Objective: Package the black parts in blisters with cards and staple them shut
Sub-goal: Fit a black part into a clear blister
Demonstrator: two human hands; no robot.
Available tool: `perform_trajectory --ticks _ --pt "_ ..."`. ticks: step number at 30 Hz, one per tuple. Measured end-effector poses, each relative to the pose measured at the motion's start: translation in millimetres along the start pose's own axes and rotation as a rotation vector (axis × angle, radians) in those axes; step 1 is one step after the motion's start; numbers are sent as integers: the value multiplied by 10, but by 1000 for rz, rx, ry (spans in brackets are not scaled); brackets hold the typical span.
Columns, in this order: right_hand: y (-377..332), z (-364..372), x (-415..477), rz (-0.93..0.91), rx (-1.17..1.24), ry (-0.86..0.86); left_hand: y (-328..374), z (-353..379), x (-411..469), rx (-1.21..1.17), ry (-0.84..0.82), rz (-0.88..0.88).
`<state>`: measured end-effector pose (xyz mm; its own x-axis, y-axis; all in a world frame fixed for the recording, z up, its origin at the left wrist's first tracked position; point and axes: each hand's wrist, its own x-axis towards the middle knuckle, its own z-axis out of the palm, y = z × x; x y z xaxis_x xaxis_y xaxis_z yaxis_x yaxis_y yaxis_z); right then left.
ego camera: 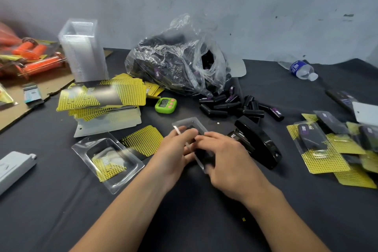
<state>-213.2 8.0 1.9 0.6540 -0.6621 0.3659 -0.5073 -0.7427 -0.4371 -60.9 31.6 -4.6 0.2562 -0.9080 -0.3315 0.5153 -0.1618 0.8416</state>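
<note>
A clear plastic blister [191,124] is held at the table's middle between both hands, with a black part inside it, mostly hidden by fingers. My left hand [176,149] grips the blister's left edge. My right hand [223,155] curls over its right side and the black part. A black stapler [257,143] lies just right of my right hand. Loose black parts [235,106] lie behind it, spilling from a clear bag [176,63]. Another open blister [108,159] with a yellow card in it lies to the left, and a loose yellow card [143,141] lies beside it.
A pile of yellow cards [102,96] and a tall stack of clear blisters [83,51] stand at the back left. Finished packs [331,145] lie at the right. A green timer [165,105], a water bottle [300,69], orange items [30,57] on cardboard and a grey box [14,168] lie around.
</note>
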Motion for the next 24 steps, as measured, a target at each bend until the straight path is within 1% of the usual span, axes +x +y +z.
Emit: perform_trajectory --ticks 4,8,10,11,13,14,15,16,18,19,22,24 --pt "-59 -26 -24 -49 -41 -117 -20 -25 55 68 71 42" --pt "-41 -193 -16 51 218 -137 -34 -28 78 125 102 116" --pt "-8 -231 4 85 430 -118 -21 -26 91 87 113 110" --pt "15 -219 17 114 583 -65 -19 -23 92 73 113 108" --pt "78 -161 37 197 843 156 -1 -31 96 67 145 125" --pt "109 -122 40 248 861 281 30 -48 97 54 172 138" --pt "143 -70 49 306 798 367 78 -80 98 33 192 152" --pt "172 -5 58 362 673 396 146 -125 93 13 208 168" --pt "147 147 135 412 433 299 320 -264 70 15 212 204" --pt "85 228 197 388 367 224 406 -345 51 36 195 211" --pt "-201 474 427 180 299 9 599 -560 -32 34 138 195" --pt "-387 546 579 72 339 -136 648 -639 -62 -10 136 176"
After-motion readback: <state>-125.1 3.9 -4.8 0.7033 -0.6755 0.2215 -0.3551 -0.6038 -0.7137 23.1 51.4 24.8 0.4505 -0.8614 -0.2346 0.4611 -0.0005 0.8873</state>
